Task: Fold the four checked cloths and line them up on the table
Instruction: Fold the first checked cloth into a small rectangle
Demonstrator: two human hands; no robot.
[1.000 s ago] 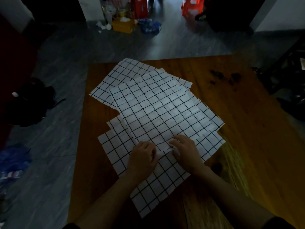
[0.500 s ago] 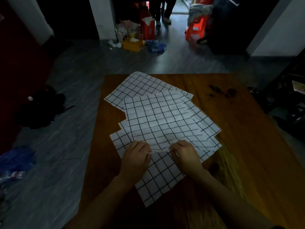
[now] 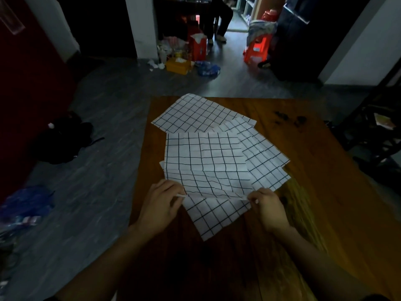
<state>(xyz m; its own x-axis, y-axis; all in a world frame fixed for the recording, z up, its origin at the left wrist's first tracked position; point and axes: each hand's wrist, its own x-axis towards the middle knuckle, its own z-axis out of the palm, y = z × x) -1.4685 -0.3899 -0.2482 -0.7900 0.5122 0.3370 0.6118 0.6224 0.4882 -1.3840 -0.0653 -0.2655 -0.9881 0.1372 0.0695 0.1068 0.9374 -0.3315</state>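
Two hands work at the near edge of the pile: my left hand (image 3: pixel 161 206) and my right hand (image 3: pixel 268 208) each pinch a near corner of the top cloth (image 3: pixel 206 158), fingers curled tight on the thin fabric. I judge the first fold is starting; next I need to carry that near edge away from me and match it to the far edge, corners square. This cloth is limp, white with a black grid, creased where it lifts. Under it lies a second cloth (image 3: pixel 213 216) poking toward me, a third (image 3: pixel 263 153) fanned right, and the fourth (image 3: pixel 195 114) farthest back. All rest overlapping on the glossy brown wooden table (image 3: pixel 325 192), none folded yet.
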